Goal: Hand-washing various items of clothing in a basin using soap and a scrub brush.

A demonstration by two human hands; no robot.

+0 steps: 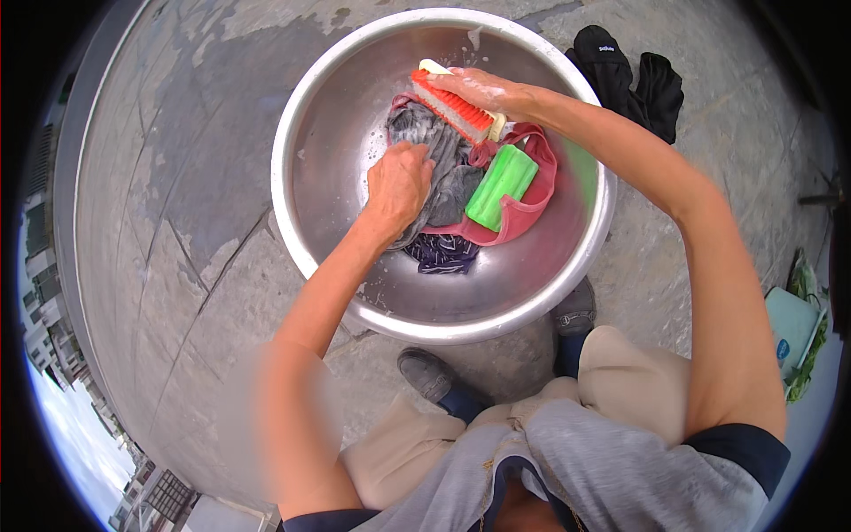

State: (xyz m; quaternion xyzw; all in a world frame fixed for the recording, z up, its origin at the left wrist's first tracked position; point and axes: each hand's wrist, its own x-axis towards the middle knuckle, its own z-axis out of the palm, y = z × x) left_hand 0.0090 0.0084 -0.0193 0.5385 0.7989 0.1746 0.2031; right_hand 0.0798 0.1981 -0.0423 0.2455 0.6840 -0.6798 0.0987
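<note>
A large steel basin (pixel 319 266) stands on the ground before me, with wet laundry inside. My left hand (pixel 401 183) grips a soapy grey cloth (pixel 439 143) near the basin's middle. Up and to the right of it, my right hand (pixel 480 90), with suds on it, holds a scrubbing brush (pixel 459 110) with orange and white bristles. The brush is tilted beside the grey cloth. A green bar of soap (pixel 500 189) lies on a pink garment (pixel 542 176) right of the grey cloth. Below them is a dark patterned cloth (pixel 442 254).
Black fabric items (pixel 625 80) lie on the ground just beyond the basin's upper right rim. My shoes (pixel 425 374) are near its lower rim. At the far right is a pale green container (pixel 791 329) with leafy greens beside it. Cracked stone paving surrounds the basin.
</note>
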